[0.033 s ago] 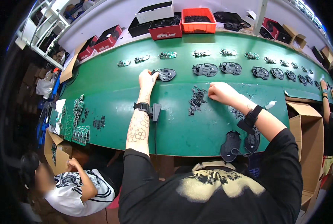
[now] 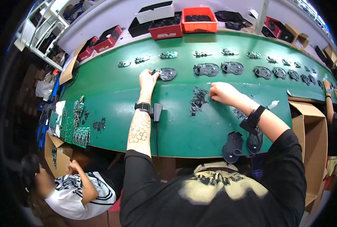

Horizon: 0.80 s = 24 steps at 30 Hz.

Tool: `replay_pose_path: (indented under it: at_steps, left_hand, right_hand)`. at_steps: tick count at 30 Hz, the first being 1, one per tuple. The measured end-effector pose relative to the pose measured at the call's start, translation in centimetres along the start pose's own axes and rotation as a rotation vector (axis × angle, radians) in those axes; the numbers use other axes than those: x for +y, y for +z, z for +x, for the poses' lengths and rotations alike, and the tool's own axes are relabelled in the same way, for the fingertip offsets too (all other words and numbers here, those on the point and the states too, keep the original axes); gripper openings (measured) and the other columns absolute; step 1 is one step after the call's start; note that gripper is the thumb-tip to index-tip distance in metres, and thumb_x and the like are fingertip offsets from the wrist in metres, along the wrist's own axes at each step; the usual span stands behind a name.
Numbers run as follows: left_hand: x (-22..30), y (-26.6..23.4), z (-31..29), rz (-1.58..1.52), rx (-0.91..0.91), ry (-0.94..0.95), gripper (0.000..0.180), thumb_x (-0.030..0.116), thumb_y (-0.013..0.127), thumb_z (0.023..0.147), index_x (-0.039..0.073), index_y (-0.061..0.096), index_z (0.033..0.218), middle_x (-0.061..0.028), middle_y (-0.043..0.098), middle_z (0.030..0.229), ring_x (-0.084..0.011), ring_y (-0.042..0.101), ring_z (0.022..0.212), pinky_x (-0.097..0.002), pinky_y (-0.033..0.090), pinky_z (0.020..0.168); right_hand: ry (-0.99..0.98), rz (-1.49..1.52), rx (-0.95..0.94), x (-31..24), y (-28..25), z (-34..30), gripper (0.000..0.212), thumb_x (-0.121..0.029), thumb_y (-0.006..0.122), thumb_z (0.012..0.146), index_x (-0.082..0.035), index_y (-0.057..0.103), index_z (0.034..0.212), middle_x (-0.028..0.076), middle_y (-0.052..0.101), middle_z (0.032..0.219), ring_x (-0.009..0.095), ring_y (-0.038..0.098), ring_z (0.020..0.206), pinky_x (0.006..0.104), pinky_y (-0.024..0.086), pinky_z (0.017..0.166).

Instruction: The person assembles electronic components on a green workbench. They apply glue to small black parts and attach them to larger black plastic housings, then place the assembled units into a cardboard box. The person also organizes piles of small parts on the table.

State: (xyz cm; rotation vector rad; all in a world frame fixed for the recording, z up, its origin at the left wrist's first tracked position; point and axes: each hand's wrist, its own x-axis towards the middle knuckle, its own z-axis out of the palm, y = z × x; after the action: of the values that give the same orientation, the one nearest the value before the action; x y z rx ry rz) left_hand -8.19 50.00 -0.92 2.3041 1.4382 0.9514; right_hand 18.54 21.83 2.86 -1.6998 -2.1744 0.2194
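Green belt (image 2: 111, 94), left hand (image 2: 147, 79) unmoved on black shell (image 2: 167, 73).

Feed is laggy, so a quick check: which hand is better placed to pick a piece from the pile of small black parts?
Right. The right hand rests beside the pile of small black parts, while the left hand is stretched forward, touching a black mouse base farther up the belt.
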Motion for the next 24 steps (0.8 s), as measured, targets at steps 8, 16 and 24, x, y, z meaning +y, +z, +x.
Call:
replay_pose_path:
  at_steps: [8,16,24]
  left_hand:
    - [14.9,-3.3,-9.4,-0.308,-0.193,0.326,0.044,0.034,0.070,0.089,-0.001,0.065,0.115,-0.0198,0.066,0.106,-0.0356,0.065,0.095,-0.0457,0.053,0.083]
    - [23.3,-0.2,-24.5,-0.334,-0.757,0.791,0.042,0.025,0.076,0.083,0.010,0.064,0.120,-0.0113,0.061,0.099,-0.0308,0.061,0.101,-0.0417,0.051,0.089]
    - [21.0,-2.7,-22.9,-0.615,-0.741,0.237,0.037,0.018,0.083,0.079,0.003,0.065,0.107,-0.0058,0.068,0.085,-0.0101,0.060,0.069,-0.0248,0.051,0.065]
  right_hand:
    - [0.061,0.351,0.146,-2.4,-8.1,-3.2,0.012,-0.011,0.068,0.089,0.000,0.065,0.094,0.010,0.070,0.085,0.020,0.068,0.079,0.0336,0.054,0.075]
    - [0.378,0.991,0.197,-9.2,-12.5,-10.0,0.014,-0.008,0.074,0.087,0.003,0.072,0.096,0.005,0.072,0.088,0.009,0.066,0.080,0.0250,0.054,0.072]
    - [0.548,0.850,0.403,-9.9,-5.4,-16.6,0.013,-0.003,0.076,0.081,-0.002,0.074,0.094,0.011,0.068,0.112,0.017,0.066,0.101,0.0291,0.054,0.087]
